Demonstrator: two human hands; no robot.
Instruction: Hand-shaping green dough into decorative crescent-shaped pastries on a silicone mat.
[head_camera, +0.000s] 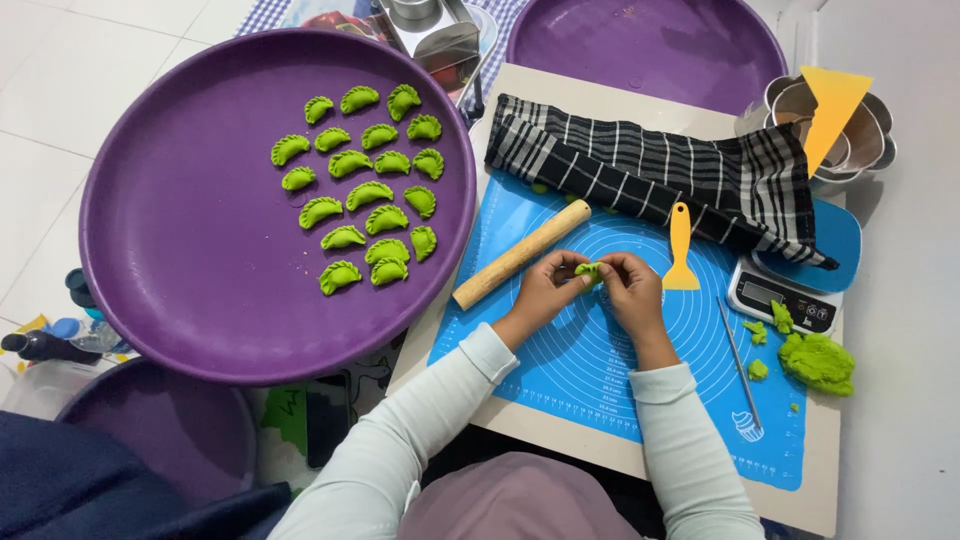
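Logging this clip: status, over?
Left hand and right hand both pinching one green dough piece above the blue mat. Rolling pin beside left hand, not touching. Nothing blocking.

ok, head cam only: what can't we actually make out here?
- Green dough piece: mostly covered by the fingertips of the left hand and right hand; its shape is unclear.
- Under the checked cloth: hidden, only small green bits show at its edge.
- Scale display: too small to tell.
- Second purple tray: cut off by the top edge.
- Metal moulds: partly behind the yellow scraper.
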